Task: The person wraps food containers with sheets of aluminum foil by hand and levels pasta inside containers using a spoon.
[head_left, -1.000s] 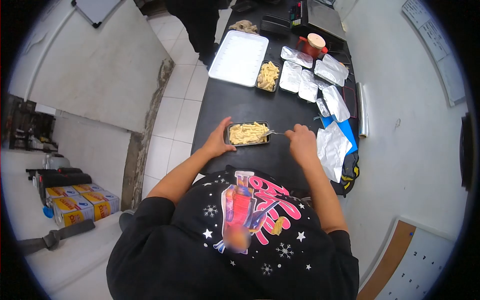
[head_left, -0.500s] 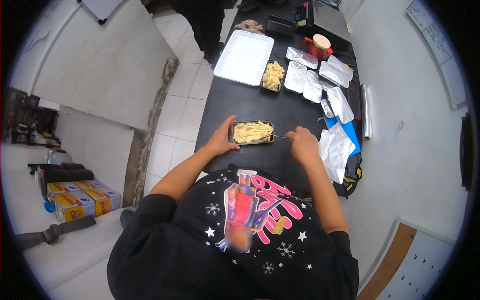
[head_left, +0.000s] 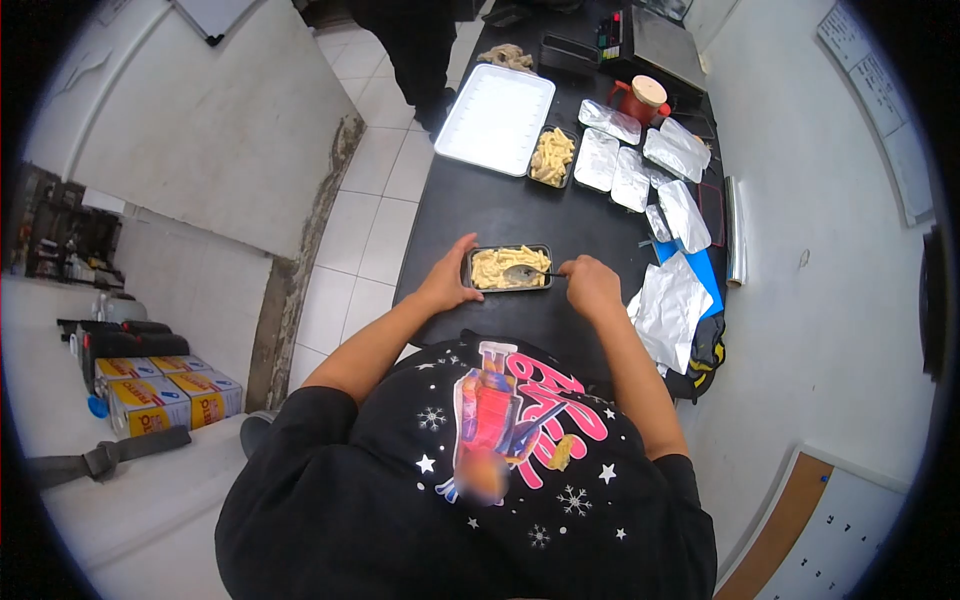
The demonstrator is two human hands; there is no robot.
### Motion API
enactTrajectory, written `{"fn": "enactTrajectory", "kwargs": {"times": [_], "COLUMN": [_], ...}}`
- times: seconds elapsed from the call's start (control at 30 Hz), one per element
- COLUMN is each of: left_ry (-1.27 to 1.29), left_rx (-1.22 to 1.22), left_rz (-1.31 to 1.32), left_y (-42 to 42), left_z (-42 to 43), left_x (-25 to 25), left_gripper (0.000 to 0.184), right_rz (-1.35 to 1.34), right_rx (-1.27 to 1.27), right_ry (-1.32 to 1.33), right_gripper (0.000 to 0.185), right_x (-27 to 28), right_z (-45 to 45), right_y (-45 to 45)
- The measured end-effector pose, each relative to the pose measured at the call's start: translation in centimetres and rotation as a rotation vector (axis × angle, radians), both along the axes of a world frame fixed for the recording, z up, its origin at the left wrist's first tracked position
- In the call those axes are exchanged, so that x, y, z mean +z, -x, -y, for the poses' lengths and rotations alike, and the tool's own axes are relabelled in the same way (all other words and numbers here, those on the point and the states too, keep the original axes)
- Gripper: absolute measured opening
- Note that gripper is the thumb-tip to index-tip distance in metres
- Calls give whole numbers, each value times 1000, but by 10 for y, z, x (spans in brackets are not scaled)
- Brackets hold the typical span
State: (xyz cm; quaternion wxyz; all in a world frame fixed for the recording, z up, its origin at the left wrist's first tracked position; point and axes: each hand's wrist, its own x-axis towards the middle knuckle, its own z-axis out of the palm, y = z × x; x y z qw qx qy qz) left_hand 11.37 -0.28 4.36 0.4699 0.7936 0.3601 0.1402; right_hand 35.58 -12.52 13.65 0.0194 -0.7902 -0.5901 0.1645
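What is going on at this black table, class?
A person's left hand steadies one end of a dark tray of pasta, while the right hand holds a spoon whose bowl is at the food. Farther up the black table sits an uncovered second tray of pasta, beside a white tray. Several foil-covered containers stand to its right, and a loose foil sheet lies near the right forearm.
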Motion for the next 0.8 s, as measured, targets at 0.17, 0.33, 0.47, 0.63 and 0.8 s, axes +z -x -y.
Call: {"fn": "enactTrajectory", "kwargs": {"times": [0.17,0.33,0.47,0.63,0.8], "left_ry": [-2,40,25,1,57], "left_rx": [-3,15,14,2,2], "left_rz": [16,30,31,38,35], "left_y": [1,0,0,-1,-1], "left_z": [-1,-1,-1,-2,-4], "left_x": [-2,0,-1,0,0], "left_gripper": [116,114,114,113,116], "right_rz": [-32,29,29,35,-139], "right_rx": [15,78,70,60,-43], "right_ry": [-116,-253,-360,-364,-594], "right_gripper": [25,18,18,21,22], "right_x": [12,-15,-17,-26,3], "right_z": [-6,-16,-11,1,20], "right_y": [12,28,26,18,22]}}
